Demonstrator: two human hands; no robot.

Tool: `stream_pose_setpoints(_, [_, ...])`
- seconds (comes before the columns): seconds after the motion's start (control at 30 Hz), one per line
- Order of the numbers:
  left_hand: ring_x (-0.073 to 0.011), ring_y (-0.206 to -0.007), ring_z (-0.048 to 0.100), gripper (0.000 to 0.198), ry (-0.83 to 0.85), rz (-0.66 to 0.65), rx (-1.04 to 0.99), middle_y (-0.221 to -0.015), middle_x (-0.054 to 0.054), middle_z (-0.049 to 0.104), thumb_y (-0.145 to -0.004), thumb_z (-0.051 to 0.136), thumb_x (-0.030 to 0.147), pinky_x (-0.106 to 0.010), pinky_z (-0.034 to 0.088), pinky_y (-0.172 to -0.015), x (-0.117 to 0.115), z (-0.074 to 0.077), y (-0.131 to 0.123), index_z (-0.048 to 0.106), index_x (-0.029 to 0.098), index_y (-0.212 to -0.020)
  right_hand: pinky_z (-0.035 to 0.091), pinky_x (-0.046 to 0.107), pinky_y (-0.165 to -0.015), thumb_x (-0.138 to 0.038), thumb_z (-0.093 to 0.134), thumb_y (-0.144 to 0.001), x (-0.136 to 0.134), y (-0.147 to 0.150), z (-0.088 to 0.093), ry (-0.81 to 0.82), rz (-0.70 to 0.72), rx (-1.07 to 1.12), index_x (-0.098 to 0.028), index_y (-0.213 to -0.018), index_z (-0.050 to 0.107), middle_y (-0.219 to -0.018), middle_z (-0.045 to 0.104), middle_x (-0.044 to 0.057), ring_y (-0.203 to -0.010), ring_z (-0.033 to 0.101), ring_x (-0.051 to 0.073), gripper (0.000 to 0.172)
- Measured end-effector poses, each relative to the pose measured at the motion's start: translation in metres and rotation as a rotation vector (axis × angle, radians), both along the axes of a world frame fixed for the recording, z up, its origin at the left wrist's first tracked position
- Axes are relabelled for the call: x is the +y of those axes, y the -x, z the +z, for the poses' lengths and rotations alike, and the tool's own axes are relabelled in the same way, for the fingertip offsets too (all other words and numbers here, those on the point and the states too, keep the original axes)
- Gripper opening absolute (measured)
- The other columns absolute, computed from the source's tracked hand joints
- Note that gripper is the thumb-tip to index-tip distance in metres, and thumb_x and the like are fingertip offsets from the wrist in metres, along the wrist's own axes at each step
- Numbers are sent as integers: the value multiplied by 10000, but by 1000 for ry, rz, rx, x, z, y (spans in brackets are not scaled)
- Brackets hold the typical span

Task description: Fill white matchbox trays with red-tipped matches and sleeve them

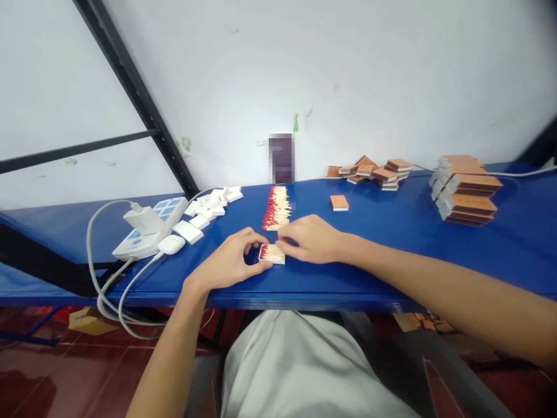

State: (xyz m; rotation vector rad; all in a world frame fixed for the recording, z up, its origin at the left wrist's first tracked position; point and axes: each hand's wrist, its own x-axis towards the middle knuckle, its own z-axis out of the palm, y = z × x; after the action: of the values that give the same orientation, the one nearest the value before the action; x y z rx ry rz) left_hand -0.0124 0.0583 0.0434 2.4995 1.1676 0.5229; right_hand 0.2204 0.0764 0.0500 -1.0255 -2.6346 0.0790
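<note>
A small white matchbox tray (273, 261) lies near the table's front edge. Red-headed matches (270, 252) are in it, heads to the left. My left hand (237, 258) is closed around the tray's left end, thumb at the near side and fingers at the far side. At the tray's right end, my right hand (312, 239) has curled fingers, the thumb at the tray's far right corner. Whatever its fingertips pinch is hidden. Just beyond both hands lies a long pile of loose matches (277, 206), red heads also to the left.
White empty trays (211, 204) lie at the left, beside a power strip (152, 229) with cables and a white charger (171, 244). One orange matchbox (339, 202) lies to the right. Behind it are heaped matchboxes (374, 170); farther right, stacked matchboxes (467, 191). The blue table (369, 278) meets a white wall.
</note>
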Motion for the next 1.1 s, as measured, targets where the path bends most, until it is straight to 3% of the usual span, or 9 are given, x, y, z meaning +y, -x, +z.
stream_pose_setpoints(0.1, [-182, -784, 543, 378, -6, 31, -17, -939, -31, 584, -844, 670, 493, -319, 468, -734, 2, -2, 0, 659, 233, -1118, 313, 301, -648, -387, 369, -979, 12, -9, 10, -169, -304, -4, -173, -923, 660, -862, 710, 109, -740, 604, 210, 366])
stream_pose_setpoints(0.23, [-173, -780, 538, 425, -16, 44, -36, -977, -20, 604, -842, 696, 450, -313, 467, -743, -1, 0, -2, 615, 264, -1215, 400, 375, -799, -391, 409, -953, 41, -42, 19, -206, -676, -155, -104, -1194, 610, -1088, 680, 224, -959, 630, 320, 425])
stream_pose_setpoints(0.33, [-165, -775, 535, 328, -14, 13, -42, -998, -10, 626, -854, 698, 401, -308, 457, -752, -2, 1, -4, 624, 257, -1139, 440, 429, -810, -431, 457, -927, 58, -66, 16, -105, -863, -272, -67, -1291, 547, -1249, 593, 281, -1054, 617, 386, 523])
stream_pose_setpoints(0.4, [-163, -773, 537, 242, -15, -8, -46, -986, -9, 634, -868, 686, 394, -307, 450, -752, -2, 1, -5, 638, 242, -1050, 460, 433, -786, -402, 442, -934, 61, -72, 14, 30, -888, -321, -63, -1257, 574, -1209, 621, 276, -1051, 632, 390, 486])
stream_pose_setpoints(0.57, [-157, -764, 535, 197, -22, -9, -72, -936, -1, 630, -878, 679, 406, -297, 443, -735, -2, 0, -8, 644, 233, -966, 465, 380, -753, -315, 453, -918, 27, -43, 14, 82, -695, -373, -109, -1171, 627, -1123, 674, 234, -996, 670, 331, 370])
stream_pose_setpoints(0.77, [-152, -752, 523, 223, -20, 9, -102, -926, 6, 626, -859, 709, 385, -282, 435, -711, -2, -2, -8, 627, 220, -984, 399, 344, -621, -307, 470, -894, -29, -2, 12, -82, -223, -301, -167, -1138, 598, -954, 700, 134, -774, 677, 282, 309])
stream_pose_setpoints(0.93, [-143, -743, 514, 203, 0, 14, -90, -916, 20, 626, -864, 700, 375, -274, 423, -704, 0, -2, -7, 622, 218, -963, 409, 355, -702, -269, 492, -881, -25, 2, 5, -129, -102, -202, -176, -1278, 530, -1082, 680, 110, -910, 647, 273, 410])
stream_pose_setpoints(1.1, [-142, -718, 508, 228, 14, 39, -71, -839, 28, 601, -870, 683, 419, -270, 410, -680, 1, -2, -6, 624, 214, -948, 425, 370, -791, -280, 526, -867, -23, 0, 4, -63, 23, -158, -174, -1246, 547, -1123, 676, 107, -954, 637, 265, 394])
